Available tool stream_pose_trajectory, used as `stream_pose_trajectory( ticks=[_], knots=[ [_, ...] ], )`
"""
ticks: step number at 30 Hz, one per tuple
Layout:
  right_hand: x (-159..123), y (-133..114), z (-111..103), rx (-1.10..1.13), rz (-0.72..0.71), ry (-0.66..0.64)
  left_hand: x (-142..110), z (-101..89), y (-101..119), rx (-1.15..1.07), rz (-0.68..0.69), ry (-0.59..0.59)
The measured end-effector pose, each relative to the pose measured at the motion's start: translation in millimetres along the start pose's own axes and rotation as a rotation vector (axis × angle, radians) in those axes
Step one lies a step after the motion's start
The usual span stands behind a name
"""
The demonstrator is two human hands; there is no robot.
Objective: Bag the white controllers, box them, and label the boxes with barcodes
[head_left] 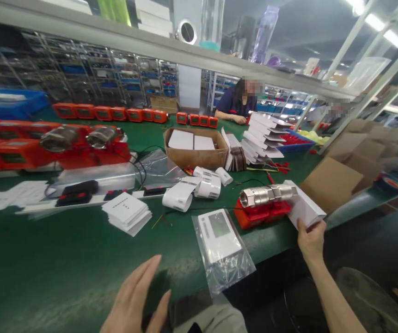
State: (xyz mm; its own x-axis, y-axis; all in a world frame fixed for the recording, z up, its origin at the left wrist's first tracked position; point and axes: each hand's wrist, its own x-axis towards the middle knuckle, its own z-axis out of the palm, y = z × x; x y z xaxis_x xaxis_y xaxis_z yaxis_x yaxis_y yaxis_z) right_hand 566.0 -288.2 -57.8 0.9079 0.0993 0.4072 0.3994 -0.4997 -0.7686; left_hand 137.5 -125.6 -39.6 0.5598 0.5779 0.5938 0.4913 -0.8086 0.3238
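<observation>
On the green felt-like table top (pixel 46 259), the right hand (pixel 311 240) grips the near corner of a flat white carton (pixel 304 208), fingers curled round its edge at the near right of the table. Just left of the carton, touching it, lies a ribbed, shiny metal cylinder (pixel 266 195) on a bright red plastic body (pixel 259 213). The left hand (pixel 138 300) hovers open at the near edge, fingers straight and together, holding nothing. Between the hands lies a white, screen-fronted device in a crinkled clear plastic bag (pixel 221 249). Farther left sits a stack of white leaflets (pixel 126 212); behind, curled white label rolls (pixel 195 187) and a brown cardboard box (pixel 195 148).
</observation>
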Motion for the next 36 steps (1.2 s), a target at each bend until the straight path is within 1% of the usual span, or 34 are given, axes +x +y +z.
stream_pose_trajectory(
  ticks=[2,4,5,7,9,10,11,12,13,15,16,18,20,22,25,27,29,30,32,34,35,36],
  knots=[
    [-0.8,6.5,8.4,-0.031,0.003,-0.092,2.9,3.4,13.5,0.015,0.038,-0.093],
    [-1.8,5.7,7.1,-0.046,-0.029,-0.152,3.9,8.0,25.3,-0.002,0.067,-0.17],
    [-4.5,3.1,2.4,-0.05,-0.053,-0.152,3.4,10.4,29.9,-0.02,0.076,-0.195],
    [-17.5,-5.9,-12.9,-0.055,-0.096,-0.084,1.2,14.5,36.6,-0.079,0.075,-0.22],
    [-40.6,-19.6,-29.7,-0.071,-0.126,0.012,0.1,17.1,41.5,-0.171,0.01,-0.239],
    [-54.7,-28.0,-35.8,-0.087,-0.144,0.045,1.1,17.8,44.1,-0.225,-0.06,-0.259],
    [-69.3,-37.2,-39.0,-0.141,-0.18,0.002,3.3,18.2,47.1,-0.279,-0.151,-0.29],
    [-83.4,-47.0,-39.1,-0.155,-0.222,-0.15,6.6,18.4,50.5,-0.327,-0.254,-0.337],
    [-96.0,-56.9,-36.1,-0.144,-0.24,-0.35,10.8,18.5,54.4,-0.364,-0.36,-0.398],
    [-115.0,-75.7,-24.1,-0.138,-0.244,-0.645,19.2,19.2,62.1,-0.416,-0.539,-0.56],
    [-121.1,-83.7,-17.3,-0.149,-0.246,-0.772,22.2,19.9,65.3,-0.432,-0.6,-0.643],
    [-128.3,-96.0,-7.7,-0.169,-0.267,-0.945,24.0,21.9,68.8,-0.452,-0.692,-0.759],
    [-131.6,-103.3,-7.4,-0.135,-0.302,-1.082,20.2,24.2,68.3,-0.478,-0.773,-0.796],
    [-133.1,-107.0,-16.1,-0.053,-0.315,-1.221,13.7,26.3,66.0,-0.541,-0.856,-0.792],
    [-133.9,-108.0,-36.3,0.115,-0.292,-1.447,5.2,29.6,65.8,-0.751,-0.975,-0.79],
    [-135.4,-105.3,-47.8,0.225,-0.245,-1.546,1.8,33.1,70.2,-0.922,-1.041,-0.807],
    [-140.0,-98.5,-54.5,0.305,-0.147,-1.617,-1.4,38.1,77.2,-1.1,-1.063,-0.816],
    [-143.7,-93.5,-55.8,0.336,-0.066,-1.643,-3.5,40.7,80.7,-1.185,-1.056,-0.805],
    [-153.3,-82.3,-55.0,0.409,0.164,-1.659,-9.2,45.3,86.2,-1.324,-1.038,-0.749],
    [-163.4,-73.5,-51.2,0.509,0.404,-1.627,-16.5,47.7,88.4,-1.401,-1.029,-0.686],
    [-167.8,-71.5,-48.9,0.567,0.482,-1.605,-20.3,47.9,88.3,-1.422,-1.028,-0.669],
    [-171.5,-71.4,-46.6,0.623,0.524,-1.587,-24.1,47.6,87.7,-1.441,-1.024,-0.661]
  ],
)
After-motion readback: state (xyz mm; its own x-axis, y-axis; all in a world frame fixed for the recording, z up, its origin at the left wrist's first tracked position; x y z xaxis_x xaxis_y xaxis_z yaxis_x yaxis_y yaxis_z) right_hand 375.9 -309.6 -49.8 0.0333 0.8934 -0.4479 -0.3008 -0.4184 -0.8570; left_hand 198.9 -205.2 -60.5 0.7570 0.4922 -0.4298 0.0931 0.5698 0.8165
